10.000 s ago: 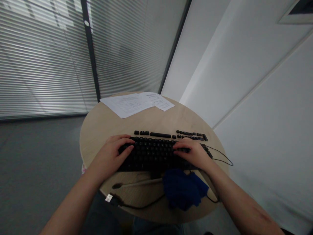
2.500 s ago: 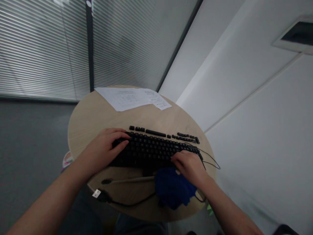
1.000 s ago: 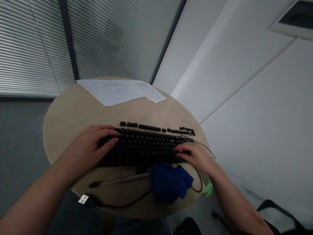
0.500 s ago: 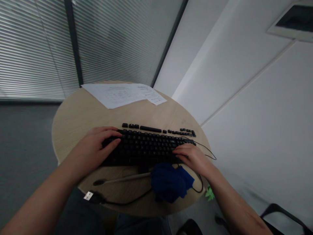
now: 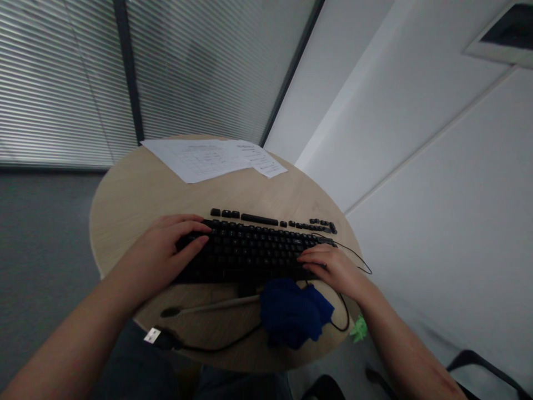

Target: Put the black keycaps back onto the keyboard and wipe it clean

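Observation:
A black keyboard point(image 5: 254, 250) lies across the round wooden table, face up. My left hand point(image 5: 175, 244) grips its left end, fingers along the far side and thumb nearer me. At the other end, my right hand point(image 5: 327, 266) holds the right side, with its fingertips on the top. Beyond the keyboard, loose black keycaps point(image 5: 259, 220) stand in a row, including a long spacebar. A crumpled blue cloth point(image 5: 291, 314) sits in front of the keyboard. Beside it lies a thin, pale-handled tool point(image 5: 208, 305) with a dark oval end.
Printed papers point(image 5: 204, 160) rest at the table's point(image 5: 120, 205) far edge. A black cable point(image 5: 225, 348) with a USB plug point(image 5: 152, 335) runs along the near edge. Blinds and a white wall stand behind. A green leafy thing point(image 5: 358, 329) and a black chair point(image 5: 483, 364) are at lower right.
The view has shifted slightly, so everything appears a little further right. Both hands keep their places on the keyboard.

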